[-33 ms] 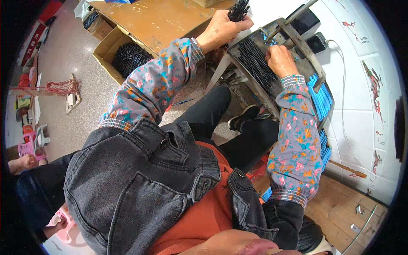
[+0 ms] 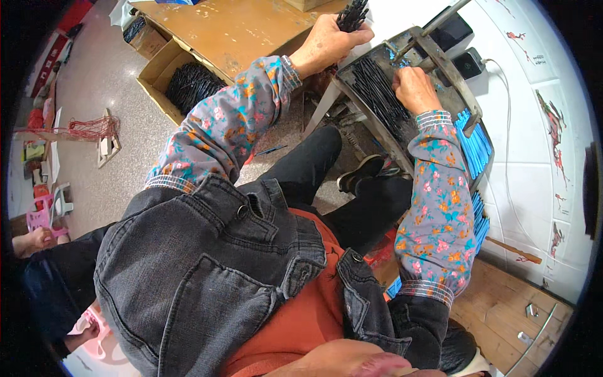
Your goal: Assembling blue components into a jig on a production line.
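A bundle of thin black sticks [image 2: 352, 14] is gripped in the closed left hand [image 2: 326, 44] at the top centre of the frame; the upper ends of the sticks are cut off by the frame's top edge. Just right of it, a metal tray [image 2: 440, 63] filled with more black sticks [image 2: 377, 97] is tilted toward the person, and the right hand [image 2: 414, 88] is laid on those sticks with fingers curled; whether anything is pinched cannot be told. Blue sticks [image 2: 477, 147] are stacked at the tray's right edge, partly hidden by the floral sleeve. Little open room is left between tray, wall and knees. To the upper left, a wooden tabletop [image 2: 232, 28] is seen, with a cardboard box [image 2: 157, 69] of dark sticks beside it on the floor [image 2: 94, 81], where more room lies. The lower frame is filled by a denim jacket.
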`<state>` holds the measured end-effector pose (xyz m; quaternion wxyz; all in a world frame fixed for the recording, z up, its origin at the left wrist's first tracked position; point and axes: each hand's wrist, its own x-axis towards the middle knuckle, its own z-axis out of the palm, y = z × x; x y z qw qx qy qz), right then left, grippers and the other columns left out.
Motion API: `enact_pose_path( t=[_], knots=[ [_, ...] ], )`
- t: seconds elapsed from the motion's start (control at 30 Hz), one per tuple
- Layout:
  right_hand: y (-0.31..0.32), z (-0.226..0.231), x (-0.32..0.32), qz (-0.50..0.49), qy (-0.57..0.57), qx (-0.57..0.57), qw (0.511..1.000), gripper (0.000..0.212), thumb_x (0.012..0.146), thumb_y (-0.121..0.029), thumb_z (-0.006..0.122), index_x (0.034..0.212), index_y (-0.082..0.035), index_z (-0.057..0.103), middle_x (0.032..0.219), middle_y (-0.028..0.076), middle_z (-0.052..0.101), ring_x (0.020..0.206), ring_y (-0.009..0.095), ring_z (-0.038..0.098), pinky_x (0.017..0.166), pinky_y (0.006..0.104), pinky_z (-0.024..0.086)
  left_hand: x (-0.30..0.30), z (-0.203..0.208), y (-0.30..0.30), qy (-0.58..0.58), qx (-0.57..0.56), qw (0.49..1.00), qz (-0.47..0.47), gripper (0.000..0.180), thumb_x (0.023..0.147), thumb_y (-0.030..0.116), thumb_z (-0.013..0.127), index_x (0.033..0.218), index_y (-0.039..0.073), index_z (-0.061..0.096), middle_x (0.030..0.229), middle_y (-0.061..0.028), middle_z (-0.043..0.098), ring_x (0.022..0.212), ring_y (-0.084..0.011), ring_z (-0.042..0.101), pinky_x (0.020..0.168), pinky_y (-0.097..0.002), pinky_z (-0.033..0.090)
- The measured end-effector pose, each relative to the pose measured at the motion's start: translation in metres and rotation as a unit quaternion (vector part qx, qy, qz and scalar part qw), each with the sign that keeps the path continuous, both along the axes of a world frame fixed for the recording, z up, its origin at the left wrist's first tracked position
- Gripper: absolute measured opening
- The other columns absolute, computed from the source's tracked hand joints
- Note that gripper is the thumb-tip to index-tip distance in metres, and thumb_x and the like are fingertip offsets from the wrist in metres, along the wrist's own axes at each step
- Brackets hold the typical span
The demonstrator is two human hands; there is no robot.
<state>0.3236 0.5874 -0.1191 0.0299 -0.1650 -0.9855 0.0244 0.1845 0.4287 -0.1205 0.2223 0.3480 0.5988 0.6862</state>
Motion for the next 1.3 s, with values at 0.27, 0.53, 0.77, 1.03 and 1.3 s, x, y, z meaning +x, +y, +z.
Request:
enact_pose_path(
  t=[0.27, 0.53, 0.77, 1.03, 1.3],
  knots=[
    [0.005, -0.001, -0.010, -0.029, -0.034, -0.028, 0.999, 0.011, 0.071, -0.006, 0.057, 0.076, 0.002, 0.063, 0.080, 0.027, 0.061, 0.084, 0.040, 0.059, 0.075, 0.0447, 0.046, 0.003, -0.002, 0.000, -0.018, 0.006, 1.000, 0.000, 0.015, 0.077, 0.018, 0.069, 0.082, 0.005, 0.063, 0.052, 0.0040, 0.047, 0.042, -0.0040, 0.040, 0.038, -0.0224, 0.029],
    [0.013, 0.010, -0.002, -0.045, -0.066, -0.113, 0.990, 0.028, 0.070, -0.019, 0.065, 0.087, 0.004, 0.063, 0.088, 0.027, 0.061, 0.087, 0.039, 0.060, 0.079, 0.0439, 0.047, 0.005, 0.000, -0.007, -0.086, 0.015, 0.996, -0.033, 0.015, 0.078, 0.016, 0.067, 0.084, 0.004, 0.062, 0.052, 0.0030, 0.046, 0.042, -0.0049, 0.040, 0.038, -0.0225, 0.030],
    [-0.026, 0.025, 0.014, -0.030, 0.138, -0.170, 0.975, 0.019, 0.071, -0.017, 0.059, 0.072, 0.002, 0.055, 0.064, 0.020, 0.057, 0.062, 0.033, 0.057, 0.060, 0.0391, 0.044, 0.026, 0.005, 0.009, -0.130, 0.022, 0.988, -0.086, 0.019, 0.082, 0.022, 0.065, 0.087, 0.005, 0.060, 0.052, 0.0045, 0.040, 0.041, -0.0056, 0.035, 0.038, -0.0227, 0.028],
    [0.005, 0.011, 0.064, -0.036, 0.075, -0.247, 0.965, 0.026, 0.073, -0.018, 0.061, 0.091, 0.000, 0.062, 0.075, 0.016, 0.062, 0.074, 0.032, 0.060, 0.070, 0.0373, 0.047, 0.023, 0.014, 0.020, -0.087, 0.028, 0.995, -0.042, 0.025, 0.082, 0.028, 0.064, 0.075, 0.005, 0.066, 0.051, 0.0014, 0.050, 0.039, -0.0046, 0.040, 0.037, -0.0222, 0.030],
    [-0.004, -0.011, 0.043, 0.033, 0.044, -0.165, 0.985, 0.038, 0.070, 0.002, 0.046, 0.106, 0.002, 0.060, 0.101, 0.023, 0.057, 0.101, 0.039, 0.052, 0.090, 0.0415, 0.040, 0.035, 0.020, 0.018, -0.040, 0.067, 0.990, -0.115, 0.029, 0.089, 0.031, 0.056, 0.095, 0.003, 0.059, 0.051, 0.0032, 0.042, 0.040, -0.0059, 0.039, 0.039, -0.0218, 0.032]
  ],
)
